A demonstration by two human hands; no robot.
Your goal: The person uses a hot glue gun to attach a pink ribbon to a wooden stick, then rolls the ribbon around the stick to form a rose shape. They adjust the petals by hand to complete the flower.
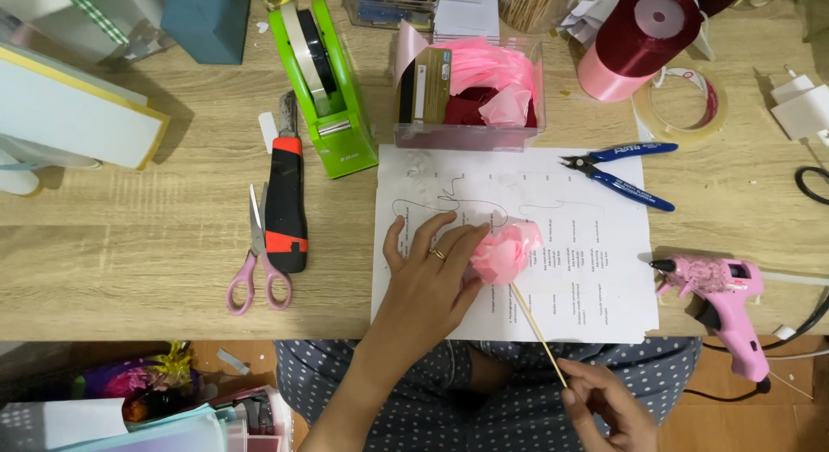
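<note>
On the white printed sheet (596,305), left hand (429,275) cupped a pink ribbon flower (508,250); right hand (609,400) fingers pinched its wooden stick (535,328). Far: clear box (466,134) of pink ribbon, green tape dispenser (332,98).

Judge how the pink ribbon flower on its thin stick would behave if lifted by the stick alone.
The flower looks like folded ribbon, so probably very light and easily crushed. The stick is long and thin, so it may flex or spin between the right hand fingers, letting the top-heavy head wobble.
</note>
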